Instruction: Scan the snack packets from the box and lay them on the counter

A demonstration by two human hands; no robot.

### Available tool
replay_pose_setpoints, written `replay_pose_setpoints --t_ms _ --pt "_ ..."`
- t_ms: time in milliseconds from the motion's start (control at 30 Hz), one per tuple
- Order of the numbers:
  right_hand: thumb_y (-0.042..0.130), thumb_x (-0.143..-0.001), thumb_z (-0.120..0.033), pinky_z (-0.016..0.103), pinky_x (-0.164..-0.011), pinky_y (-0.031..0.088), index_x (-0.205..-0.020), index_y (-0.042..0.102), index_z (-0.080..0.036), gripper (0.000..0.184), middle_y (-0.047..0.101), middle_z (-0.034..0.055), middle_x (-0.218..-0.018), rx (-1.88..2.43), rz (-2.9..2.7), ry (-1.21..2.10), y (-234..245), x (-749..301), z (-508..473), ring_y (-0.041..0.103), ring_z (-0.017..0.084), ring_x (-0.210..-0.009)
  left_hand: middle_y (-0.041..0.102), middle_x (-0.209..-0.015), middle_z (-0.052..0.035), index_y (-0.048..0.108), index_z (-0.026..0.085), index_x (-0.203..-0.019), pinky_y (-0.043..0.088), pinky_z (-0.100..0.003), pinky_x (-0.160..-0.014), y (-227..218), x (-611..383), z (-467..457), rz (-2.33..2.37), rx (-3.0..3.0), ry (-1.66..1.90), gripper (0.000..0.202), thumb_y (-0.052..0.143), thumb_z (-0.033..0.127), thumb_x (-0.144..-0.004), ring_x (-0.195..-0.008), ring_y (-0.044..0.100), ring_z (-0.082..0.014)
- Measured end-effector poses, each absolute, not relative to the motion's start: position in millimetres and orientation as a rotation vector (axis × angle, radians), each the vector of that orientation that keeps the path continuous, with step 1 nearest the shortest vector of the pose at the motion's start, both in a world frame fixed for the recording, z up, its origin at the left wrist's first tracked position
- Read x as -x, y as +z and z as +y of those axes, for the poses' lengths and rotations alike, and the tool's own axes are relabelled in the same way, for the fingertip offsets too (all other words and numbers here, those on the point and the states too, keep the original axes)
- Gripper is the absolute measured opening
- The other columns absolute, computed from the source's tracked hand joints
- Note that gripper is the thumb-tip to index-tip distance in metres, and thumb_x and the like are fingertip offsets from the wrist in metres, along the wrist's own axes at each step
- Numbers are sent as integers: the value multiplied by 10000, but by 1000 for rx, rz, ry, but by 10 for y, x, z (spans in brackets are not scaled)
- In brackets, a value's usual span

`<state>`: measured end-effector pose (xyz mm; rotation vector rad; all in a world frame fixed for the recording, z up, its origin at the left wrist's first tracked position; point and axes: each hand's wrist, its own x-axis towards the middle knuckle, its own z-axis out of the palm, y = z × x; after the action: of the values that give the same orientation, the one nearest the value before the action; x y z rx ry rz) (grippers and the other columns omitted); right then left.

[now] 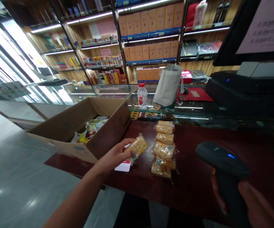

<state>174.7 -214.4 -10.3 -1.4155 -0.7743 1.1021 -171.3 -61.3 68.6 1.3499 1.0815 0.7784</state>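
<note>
My left hand [114,155] is closed on a clear packet of yellow snack pieces [139,146], held just above the dark red counter [198,177] beside an open cardboard box [103,136]. A white and red card [123,166] lies under that hand. My right hand [246,199] grips the handle of a black barcode scanner [220,160] with a blue light, its head pointing left toward a row of several similar snack packets [164,148] lying on the counter.
The cardboard box holds more wrapped snacks [89,129]. Behind the counter runs a glass display case [151,107] with a small white bottle [142,95] and a grey bag [167,85] on it. A black register [248,88] stands at right. Shelves of boxes line the back wall.
</note>
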Motion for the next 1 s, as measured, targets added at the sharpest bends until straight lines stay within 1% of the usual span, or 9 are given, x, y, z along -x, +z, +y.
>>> replay_pose_setpoints --t_ms 100,233,300,367,467,533,733,833,1000 --pt "554 -851 -763 389 -512 586 -819 797 -297 527 726 99 -651 1409 -855 1105 90 -1554 -2132 651 276 -537 732 -1052 -82 700 176 -1125 536 -290 -787 756 1511 -559 1014 -1338 842 469 843 366 -721 -906 678 -213" --pt "643 -808 -753 316 -602 590 -939 786 -262 528 784 76 -859 1447 -704 993 235 -1318 -2214 697 240 -666 737 -1049 -102 687 155 -1127 537 -323 -841 757 1211 -449 879 -1198 932 470 834 363 -732 -923 696 -230" --pt "649 -829 -725 282 -566 549 -930 773 -240 510 729 51 -706 1374 -709 1074 280 -1235 -2234 629 193 -570 731 -1073 -102 655 157 -1135 540 -336 -875 724 1064 -430 827 -1083 995 488 841 316 -712 -939 702 -226" --pt "644 -845 -713 275 -537 515 -916 765 -230 503 689 40 -646 1278 -773 1097 298 -1195 -2230 585 179 -537 726 -1079 -76 607 186 -1160 543 -331 -895 692 937 -440 798 -1003 1069 541 851 245 -680 -954 704 -211" --pt "639 -869 -684 271 -517 496 -889 766 -212 489 683 47 -646 1202 -841 1098 262 -1208 -2204 576 174 -528 721 -1083 -36 509 257 -1244 555 -326 -874 666 802 -475 781 -975 1136 694 860 182 -651 -957 710 -202" --pt "629 -896 -652 254 -500 477 -889 768 -194 478 681 47 -646 1166 -845 1124 217 -1239 -2190 568 158 -520 722 -1087 -38 472 270 -1247 562 -324 -841 662 750 -489 787 -997 1148 714 871 204 -658 -945 716 -208" --pt "614 -918 -641 242 -494 450 -912 750 -173 487 676 47 -656 1148 -864 1145 238 -1293 -2198 560 148 -533 717 -1030 -33 554 205 -1104 549 -274 -808 673 709 -480 836 -1041 1257 541 874 348 -691 -886 696 -160" --pt "615 -906 -658 238 -491 443 -877 737 -178 497 650 35 -625 1175 -854 1101 339 -1269 -2207 548 144 -521 716 -993 -31 597 171 -1028 552 -280 -825 688 720 -475 862 -1055 1295 519 900 323 -635 -869 693 -156" --pt "612 -884 -686 236 -463 406 -784 685 -193 508 624 27 -595 1228 -856 1022 489 -1237 -2212 513 137 -495 738 -957 -38 605 167 -1021 556 -297 -820 689 739 -471 867 -1074 1333 544 924 278 -594 -837 707 -166"
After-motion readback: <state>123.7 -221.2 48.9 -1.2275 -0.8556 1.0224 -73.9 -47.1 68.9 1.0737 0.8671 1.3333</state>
